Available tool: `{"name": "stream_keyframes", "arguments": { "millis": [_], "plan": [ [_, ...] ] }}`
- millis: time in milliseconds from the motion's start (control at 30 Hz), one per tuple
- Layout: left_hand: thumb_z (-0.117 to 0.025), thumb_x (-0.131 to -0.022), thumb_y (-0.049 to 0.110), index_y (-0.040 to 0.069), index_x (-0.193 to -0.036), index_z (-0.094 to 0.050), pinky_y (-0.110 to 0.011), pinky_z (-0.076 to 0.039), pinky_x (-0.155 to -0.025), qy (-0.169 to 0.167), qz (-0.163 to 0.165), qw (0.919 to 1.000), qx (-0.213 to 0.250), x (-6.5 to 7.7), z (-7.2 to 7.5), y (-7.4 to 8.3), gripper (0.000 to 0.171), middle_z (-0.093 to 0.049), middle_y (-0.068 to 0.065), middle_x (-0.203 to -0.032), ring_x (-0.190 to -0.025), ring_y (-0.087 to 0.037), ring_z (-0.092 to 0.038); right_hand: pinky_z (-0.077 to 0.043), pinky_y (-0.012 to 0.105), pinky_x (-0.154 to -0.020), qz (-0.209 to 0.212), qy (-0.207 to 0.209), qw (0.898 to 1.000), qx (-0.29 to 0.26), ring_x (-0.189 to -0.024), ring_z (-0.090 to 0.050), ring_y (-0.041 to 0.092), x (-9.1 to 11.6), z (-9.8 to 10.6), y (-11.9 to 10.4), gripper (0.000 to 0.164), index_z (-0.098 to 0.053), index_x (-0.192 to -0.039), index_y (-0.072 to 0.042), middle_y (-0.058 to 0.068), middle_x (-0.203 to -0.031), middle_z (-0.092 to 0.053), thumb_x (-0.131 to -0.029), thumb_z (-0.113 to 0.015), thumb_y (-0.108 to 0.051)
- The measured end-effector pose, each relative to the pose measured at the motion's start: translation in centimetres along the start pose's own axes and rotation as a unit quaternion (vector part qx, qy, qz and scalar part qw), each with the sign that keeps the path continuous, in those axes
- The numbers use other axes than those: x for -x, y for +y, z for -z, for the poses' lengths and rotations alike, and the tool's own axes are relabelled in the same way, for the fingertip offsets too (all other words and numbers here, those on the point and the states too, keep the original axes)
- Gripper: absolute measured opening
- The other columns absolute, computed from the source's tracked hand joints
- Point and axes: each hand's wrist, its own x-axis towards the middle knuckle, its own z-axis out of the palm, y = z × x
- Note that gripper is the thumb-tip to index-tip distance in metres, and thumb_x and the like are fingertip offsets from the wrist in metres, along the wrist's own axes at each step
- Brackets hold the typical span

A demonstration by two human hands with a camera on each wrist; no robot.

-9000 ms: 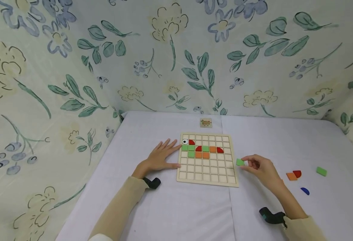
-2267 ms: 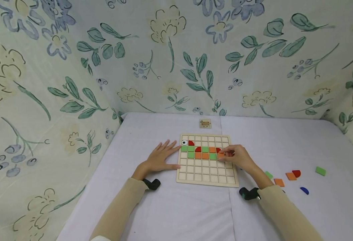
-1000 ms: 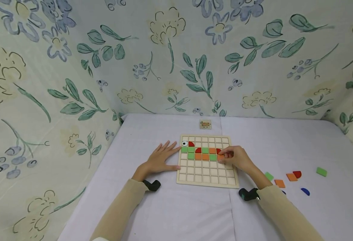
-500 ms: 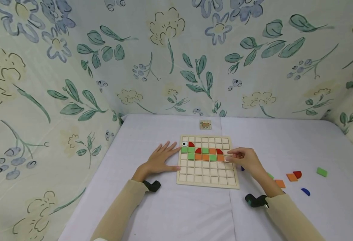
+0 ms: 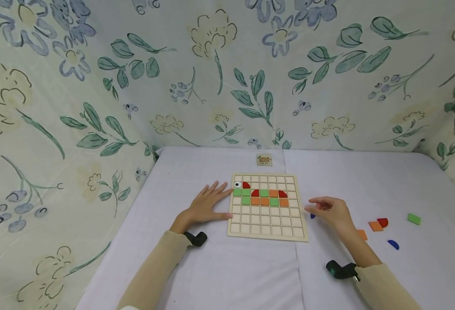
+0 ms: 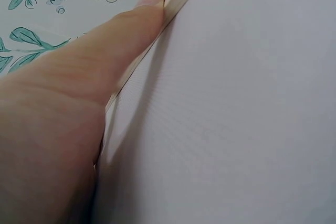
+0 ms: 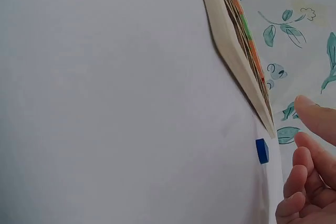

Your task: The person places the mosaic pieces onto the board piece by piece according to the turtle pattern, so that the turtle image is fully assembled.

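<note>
One left hand (image 5: 204, 206) splayed against the board (image 5: 264, 220), right hand (image 5: 335, 212) empty, fingers half-bent.

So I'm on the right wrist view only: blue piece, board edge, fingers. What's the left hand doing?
Observer: Left hand is touching the left edge of the board.
Operator: Anything beyond the far edge?
Observer: Yes, the head view shows a small picture card lying there.
Operator: And is the one I see the only blue?
Observer: No, the head view has another, a blue half-round on the cloth, well to the right of the right hand.
</note>
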Motion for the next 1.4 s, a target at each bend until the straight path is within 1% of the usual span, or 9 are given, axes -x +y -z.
{"name": "stream_keyframes", "arguments": {
  "millis": [167, 333, 633, 900, 1233, 1400],
  "plan": [
    [-0.054, -0.084, 0.077, 0.034, -0.16, -0.019, -0.047, 0.004, -0.12, 0.002, 0.001, 1.0, 0.003, 0.0, 0.0, 0.0, 0.094, -0.007, 0.003, -0.167, -0.152, -0.022, 0.005, -0.039, 0.02, -0.054, -0.019, 0.002, 1.0, 0.013, -0.078, -0.048, 0.021, 0.6, 0.1, 0.7, 0.038, -0.072, -0.111, 0.006, 0.007, -0.078, -0.057, -0.084, -0.083, -0.019],
    [-0.054, -0.084, 0.077, 0.033, -0.16, -0.02, -0.047, 0.004, -0.12, 0.005, -0.002, 1.0, 0.005, 0.0, 0.1, 0.0, 0.094, -0.009, 0.002, -0.167, -0.152, -0.024, 0.003, -0.037, 0.021, -0.053, -0.025, -0.005, 1.0, 0.016, -0.076, -0.048, 0.021, 1.0, 0.3, 0.9, 0.037, -0.072, -0.108, 0.007, 0.007, -0.077, -0.056, -0.082, -0.084, -0.017],
    [-0.055, -0.085, 0.076, 0.033, -0.16, -0.021, -0.048, 0.004, -0.12, 0.005, -0.004, 1.0, 0.006, 0.0, 0.0, 0.0, 0.094, -0.009, 0.002, -0.167, -0.152, -0.024, 0.003, -0.039, 0.02, -0.052, -0.019, -0.016, 0.999, 0.022, -0.073, -0.048, 0.021, 1.1, 0.3, 1.3, 0.032, -0.073, -0.101, 0.009, 0.006, -0.074, -0.057, -0.08, -0.085, -0.012],
    [-0.054, -0.084, 0.078, 0.033, -0.16, -0.02, -0.046, 0.005, -0.12, 0.002, -0.001, 1.0, 0.008, 0.0, 0.0, 0.0, 0.095, -0.007, 0.003, -0.167, -0.152, -0.024, 0.004, -0.037, 0.021, -0.052, -0.014, -0.025, 0.999, 0.031, -0.073, -0.048, 0.022, 1.1, 0.2, 1.5, 0.031, -0.073, -0.102, 0.009, 0.006, -0.075, -0.056, -0.08, -0.085, -0.01],
    [-0.054, -0.084, 0.078, 0.032, -0.16, -0.023, -0.05, 0.003, -0.12, 0.013, -0.005, 0.9999, 0.009, 0.1, -0.2, 0.0, 0.094, -0.01, 0.001, -0.167, -0.153, -0.026, 0.001, -0.037, 0.022, -0.053, 0.005, -0.045, 0.999, 0.029, -0.073, -0.047, 0.021, 1.0, 0.3, 1.7, 0.025, -0.074, -0.102, 0.008, 0.005, -0.076, -0.055, -0.082, -0.081, -0.004],
    [-0.053, -0.084, 0.078, 0.033, -0.16, -0.021, -0.047, 0.005, -0.12, 0.009, 0.0, 0.9999, 0.008, 0.0, -0.2, 0.0, 0.094, -0.008, 0.003, -0.167, -0.153, -0.024, 0.003, -0.039, 0.021, -0.055, 0.013, -0.055, 0.998, 0.026, -0.076, -0.048, 0.022, 0.9, 0.4, 1.6, 0.023, -0.073, -0.104, 0.009, 0.006, -0.079, -0.059, -0.084, -0.078, -0.001]
  ]
}}
